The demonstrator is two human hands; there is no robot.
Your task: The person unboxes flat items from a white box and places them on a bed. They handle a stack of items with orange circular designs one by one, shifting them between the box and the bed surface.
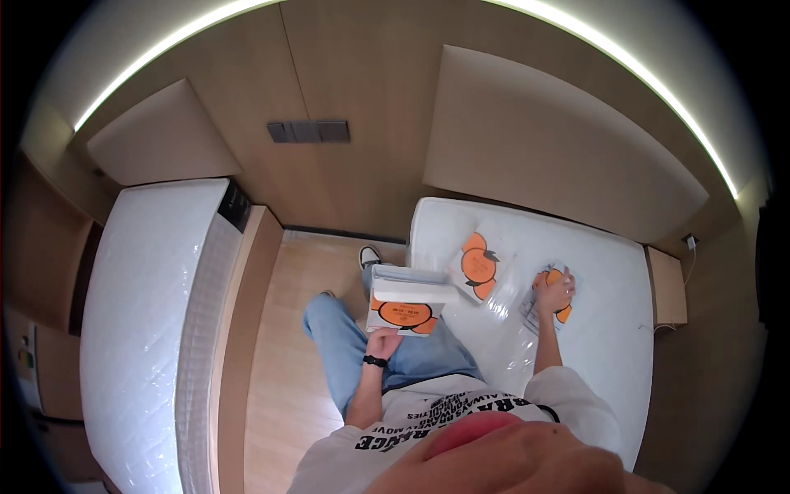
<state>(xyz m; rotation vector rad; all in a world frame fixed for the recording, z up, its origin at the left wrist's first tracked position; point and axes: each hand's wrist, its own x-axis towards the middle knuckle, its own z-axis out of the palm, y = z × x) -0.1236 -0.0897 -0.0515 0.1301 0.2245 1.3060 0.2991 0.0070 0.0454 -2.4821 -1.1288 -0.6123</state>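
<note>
My left hand [383, 341], with a black band on its wrist, grips the lower edge of a white box [403, 316] printed with orange fruit, held above my lap. The upper part of the box looks folded back or opened, showing white and grey faces; its inside is not clear. My right hand [556, 291] reaches over a white-and-orange packet [564, 314] on the right-hand mattress, its bent fingers over the packet's middle and hiding part of it. Left of that hand, another flat white packet [479, 265] with the same orange fruit print lies on the mattress.
I sit beside the right-hand mattress [609, 346], which has a shiny plastic cover. Another plastic-wrapped mattress [140, 313] on a wooden bed frame [239, 346] stands to the left, across the wooden floor [284, 329]. A small bedside cabinet [667, 284] adjoins the right mattress.
</note>
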